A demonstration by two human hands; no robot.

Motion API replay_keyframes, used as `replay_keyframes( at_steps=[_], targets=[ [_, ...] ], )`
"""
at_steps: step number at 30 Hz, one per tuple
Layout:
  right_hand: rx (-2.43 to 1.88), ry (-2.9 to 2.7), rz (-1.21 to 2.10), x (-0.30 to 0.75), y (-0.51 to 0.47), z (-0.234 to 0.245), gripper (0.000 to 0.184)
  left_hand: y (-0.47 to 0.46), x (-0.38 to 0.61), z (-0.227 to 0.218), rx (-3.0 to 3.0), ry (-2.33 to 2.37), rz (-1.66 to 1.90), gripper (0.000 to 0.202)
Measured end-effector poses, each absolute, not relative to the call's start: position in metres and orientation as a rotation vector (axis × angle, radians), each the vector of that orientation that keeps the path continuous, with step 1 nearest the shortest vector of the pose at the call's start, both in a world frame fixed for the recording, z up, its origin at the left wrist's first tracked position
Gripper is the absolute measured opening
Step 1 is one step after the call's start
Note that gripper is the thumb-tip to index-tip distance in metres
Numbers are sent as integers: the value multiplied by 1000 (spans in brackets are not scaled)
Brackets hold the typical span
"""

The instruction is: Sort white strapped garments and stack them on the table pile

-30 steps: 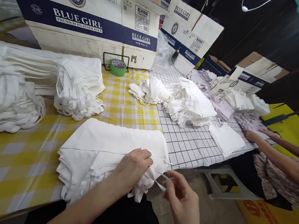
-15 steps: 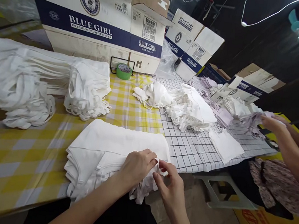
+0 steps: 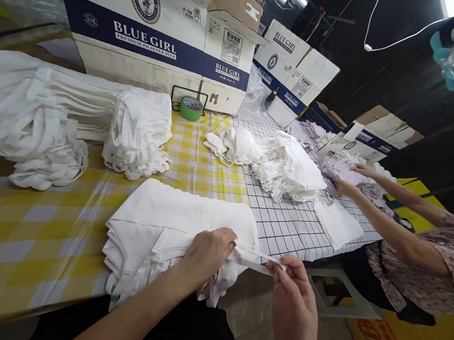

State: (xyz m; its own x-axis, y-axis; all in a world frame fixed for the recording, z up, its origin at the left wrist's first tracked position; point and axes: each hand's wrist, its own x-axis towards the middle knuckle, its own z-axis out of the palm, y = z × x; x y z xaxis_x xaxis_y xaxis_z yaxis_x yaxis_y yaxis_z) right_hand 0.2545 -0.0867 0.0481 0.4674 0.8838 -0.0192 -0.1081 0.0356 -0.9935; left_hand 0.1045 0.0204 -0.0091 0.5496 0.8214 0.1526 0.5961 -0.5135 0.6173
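Note:
A stack of white strapped garments [image 3: 190,209] lies at the table's front edge before me, its straps hanging over the side. My left hand [image 3: 210,249] rests on the right part of this stack, fingers closed on the garment near the base of a strap. Off the edge to the right, my right hand [image 3: 294,282] pinches the white strap [image 3: 255,262] and holds it stretched out from the stack. The lower layers under my left hand are partly hidden.
More white garments [image 3: 138,128] are piled at left. A green tape roll [image 3: 190,108] stands before a beer carton [image 3: 152,32]. White garments [image 3: 288,165] lie on the grid cloth. At right, a co-worker's hands [image 3: 351,177] touch lilac garments. A stool [image 3: 344,293] stands below.
My right hand has moved right, away from my left, drawing the strap out straight. My left hand stays nearly in place. The co-worker's hands have shifted left onto the lilac pile.

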Motion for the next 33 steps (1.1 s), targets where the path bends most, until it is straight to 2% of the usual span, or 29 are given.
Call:
replay_keyframes(
  at_steps=[6, 10, 12, 15, 18, 24, 29, 33],
  targets=[
    [-1349, -1045, 737, 242, -104, 56, 8, 18, 103, -9, 2280, 1048, 602, 25],
    [-1462, -1212, 748, 235, -114, 59, 11, -5, 77, -9, 2343, 1054, 817, 45],
    [-1502, -1357, 831, 237, -117, 57, 11, -24, 49, -14, 2337, 1203, 1003, 48],
    [-1516, -1786, 937, 240, -117, 51, 16, -58, -2, -31, 2148, 1642, 1210, 36],
    [-1537, -2224, 898, 241, -113, 41, 28, -88, -42, -54, 1947, 1915, 1068, 26],
    [-1620, -2457, 875, 236, -108, 28, 39, -115, -46, -75, 1868, 1902, 785, 22],
    [-1597, -2332, 1001, 244, -105, 32, 33, -113, -40, -60, 1712, 1840, 615, 30],
    [-1741, -1940, 860, 265, -92, 33, 23, -120, -59, -50, 1628, 1879, 597, 35]
  ],
)
